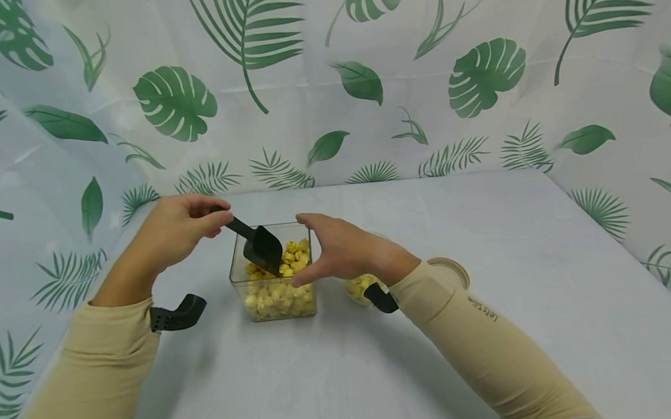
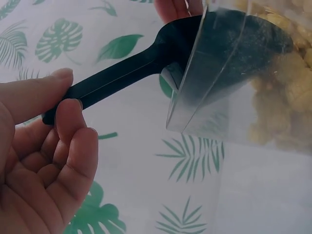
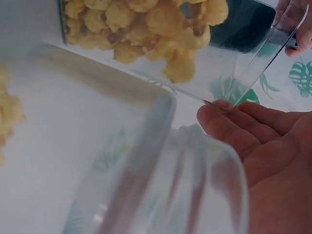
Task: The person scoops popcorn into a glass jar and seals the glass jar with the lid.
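Left hand [image 1: 177,230] pinches the black scoop [image 1: 260,246] by its handle end; right hand [image 1: 337,250], fingers relaxed, steadies the clear tub [image 1: 272,301]. Popcorn [image 1: 292,253] prob light, crumbly.

The person's two arms in tan sleeves reached forward and bent in toward each other. The left hand [image 1: 174,230] was lifted a little, with its thumb and fingers [image 2: 73,146] curled and pinching. The right hand [image 1: 337,247] was held flat, its fingers [image 3: 243,122] straight and close together, thumb pointing down
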The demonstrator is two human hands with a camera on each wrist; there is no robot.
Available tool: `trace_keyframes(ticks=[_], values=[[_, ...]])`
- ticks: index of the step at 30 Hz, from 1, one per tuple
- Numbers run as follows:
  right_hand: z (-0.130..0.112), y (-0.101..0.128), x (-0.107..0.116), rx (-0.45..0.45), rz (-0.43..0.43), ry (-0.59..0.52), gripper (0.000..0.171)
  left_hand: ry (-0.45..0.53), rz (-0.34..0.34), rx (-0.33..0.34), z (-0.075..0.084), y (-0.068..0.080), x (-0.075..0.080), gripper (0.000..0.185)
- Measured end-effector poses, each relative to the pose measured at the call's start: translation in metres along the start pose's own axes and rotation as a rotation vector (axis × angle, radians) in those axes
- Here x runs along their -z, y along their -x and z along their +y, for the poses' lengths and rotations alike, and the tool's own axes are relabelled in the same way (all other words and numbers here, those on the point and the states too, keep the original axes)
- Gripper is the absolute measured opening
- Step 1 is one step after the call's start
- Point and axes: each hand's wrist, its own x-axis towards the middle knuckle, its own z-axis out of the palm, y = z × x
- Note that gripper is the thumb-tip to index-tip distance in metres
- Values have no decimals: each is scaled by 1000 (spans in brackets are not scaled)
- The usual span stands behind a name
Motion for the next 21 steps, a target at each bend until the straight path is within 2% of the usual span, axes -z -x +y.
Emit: trace_keyframes(ticks=[8,15,21], values=[[-1,1,-1,-2,4,-1,110,-57,-66,-44,-2,-3,-6,33],[1,1,-1,-1,8,-6,110,-86,-94,-48,-2,-5,-7,36],[2,1,-3,-1,10,-26,110,-163,-128,-102,2,-6,-3,33]])
